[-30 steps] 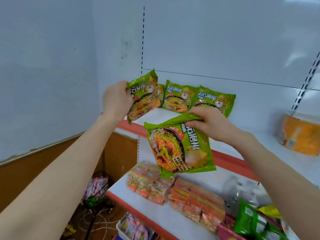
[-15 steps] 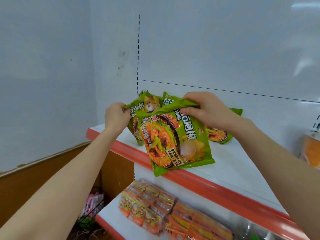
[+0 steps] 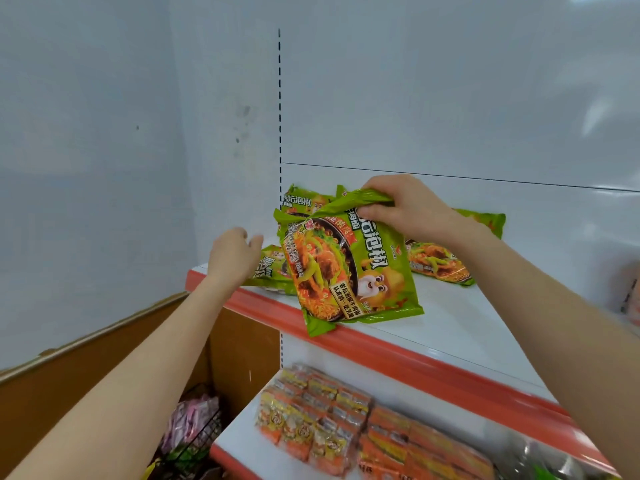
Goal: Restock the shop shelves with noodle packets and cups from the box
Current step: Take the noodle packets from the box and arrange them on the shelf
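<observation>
Head view: right grip [image 3: 408, 209] pinches green noodle packet [image 3: 346, 271] by top seam, left grip [image 3: 232, 258] loose, maybe touching flat packet [image 3: 272, 271]; seat the held one back from shelf edge [image 3: 381, 351].

The scene is bright and evenly lit by cool white light from above, which throws pale streaks of glare across the glossy white back panel [image 3: 595, 112] at upper right. Shadows are faint and soft; only a thin one lies under the green noodle packet [image 3: 349, 271], whose print reads sharp. The fingers of the left hand [image 3: 232, 254] are slightly smeared. The wide lens bows the shelf's red edge [image 3: 398, 355]. Toward the borders focus falls off: the orange packets [image 3: 346, 420] below look soft, and an orange shape [image 3: 628, 299] at far right is a blur.
</observation>
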A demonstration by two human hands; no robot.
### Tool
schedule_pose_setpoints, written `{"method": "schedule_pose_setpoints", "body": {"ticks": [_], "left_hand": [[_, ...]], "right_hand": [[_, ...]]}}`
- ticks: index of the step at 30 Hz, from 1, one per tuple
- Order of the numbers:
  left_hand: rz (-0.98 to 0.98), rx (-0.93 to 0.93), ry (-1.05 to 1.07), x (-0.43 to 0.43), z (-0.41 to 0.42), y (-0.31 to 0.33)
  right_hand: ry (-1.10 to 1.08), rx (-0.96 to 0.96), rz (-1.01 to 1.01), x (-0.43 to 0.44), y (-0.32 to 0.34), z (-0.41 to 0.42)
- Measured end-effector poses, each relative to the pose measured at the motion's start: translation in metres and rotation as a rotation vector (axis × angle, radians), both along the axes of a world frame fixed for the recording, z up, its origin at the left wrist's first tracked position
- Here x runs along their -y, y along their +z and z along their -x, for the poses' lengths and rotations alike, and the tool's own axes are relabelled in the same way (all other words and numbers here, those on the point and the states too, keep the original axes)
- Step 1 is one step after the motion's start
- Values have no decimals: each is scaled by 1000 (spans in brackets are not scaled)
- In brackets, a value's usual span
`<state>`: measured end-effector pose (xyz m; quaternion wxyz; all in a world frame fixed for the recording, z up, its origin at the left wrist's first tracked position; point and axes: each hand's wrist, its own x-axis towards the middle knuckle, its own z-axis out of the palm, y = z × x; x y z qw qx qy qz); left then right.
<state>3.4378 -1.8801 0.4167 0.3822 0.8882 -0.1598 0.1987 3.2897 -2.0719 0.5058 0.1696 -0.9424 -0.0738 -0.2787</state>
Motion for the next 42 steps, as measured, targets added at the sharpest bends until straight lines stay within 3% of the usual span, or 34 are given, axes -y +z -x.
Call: {"method": "schedule_pose_setpoints", "body": {"ticks": [2, 4, 8, 10, 13, 17, 22, 26, 29, 31, 33, 35, 36, 38, 42], "left_hand": [[324, 116, -134, -1, 16, 15], [550, 46, -390, -1, 32, 31], [301, -133, -641, 0, 38, 45], [290, -191, -681, 3, 38, 47], [376, -184, -676, 6, 36, 49], [554, -162, -604, 12, 27, 43], [826, -189, -446, 28, 7, 38], [829, -222, -452, 39, -3, 35], [657, -171, -355, 35, -17, 27], [331, -75, -154, 21, -27, 16], [-118, -28, 33, 7, -32, 4], [-468, -111, 106, 0, -30, -1], [-549, -166, 106, -1, -31, -3], [-563, -249, 71, 1, -33, -4], [-382, -266, 3, 5, -31, -4]], "right_hand": [[-8, -10, -9, -3, 1, -3], [-12, -24, -14, -6, 3, -6], [-3, -30, -39, -10, 7, -11], [-2, -27, -51, -12, 8, -13], [2, 21, -156, -10, 6, -17], [-16, 51, -538, 9, 4, -14], [-106, -183, -575, 34, -8, -20], [-94, 38, -626, 37, -15, -40], [-105, 150, -587, 40, -16, -58], [-126, 212, -563, 44, -14, -71], [-165, 260, -534, 48, -11, -87], [-213, 282, -488, 50, -8, -107], [-225, 283, -463, 50, -7, -117], [-248, 269, -386, 45, -6, -135], [-287, 222, -234, 35, -11, -162]]}}
